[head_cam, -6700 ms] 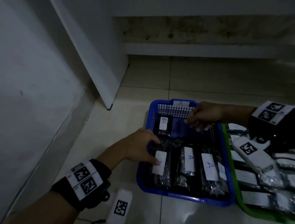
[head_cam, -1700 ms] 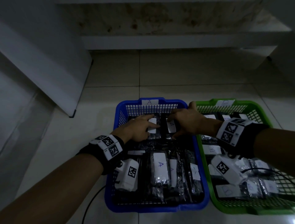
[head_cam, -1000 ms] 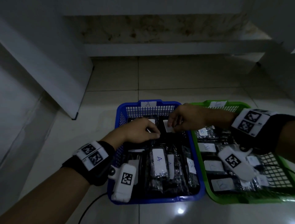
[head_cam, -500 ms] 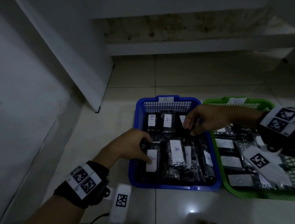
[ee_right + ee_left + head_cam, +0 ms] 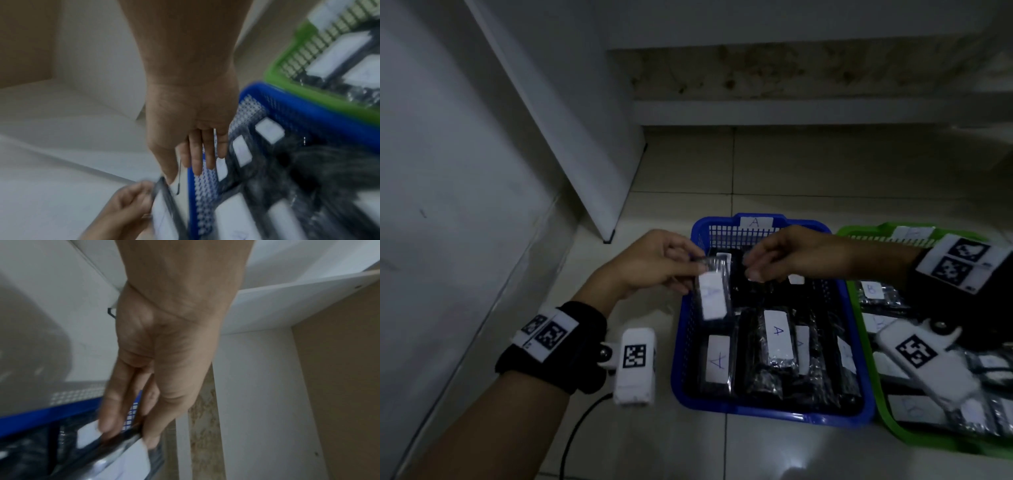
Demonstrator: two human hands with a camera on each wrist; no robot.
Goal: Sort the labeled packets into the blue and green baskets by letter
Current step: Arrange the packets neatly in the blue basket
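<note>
My left hand (image 5: 688,270) pinches the top edge of a black packet (image 5: 713,298) with a white label marked A. The packet hangs above the left side of the blue basket (image 5: 774,413). In the left wrist view the fingers (image 5: 111,410) and thumb clamp the packet (image 5: 127,456) over the basket rim (image 5: 41,415). My right hand (image 5: 753,269) hovers over the back of the blue basket, just right of the packet's top, fingers (image 5: 197,155) straight and holding nothing. Several A packets (image 5: 777,337) lie in the blue basket. The green basket (image 5: 893,435) to its right holds several labeled packets.
A white panel (image 5: 585,137) leans against the wall at the left, its foot near the blue basket's back corner. A low step (image 5: 808,113) runs along the back. A black cable (image 5: 575,428) lies on the tile floor by my left wrist.
My left hand has lifted a packet from the front left of the blue basket and raised it. The right hand has moved left toward the packet's top.
</note>
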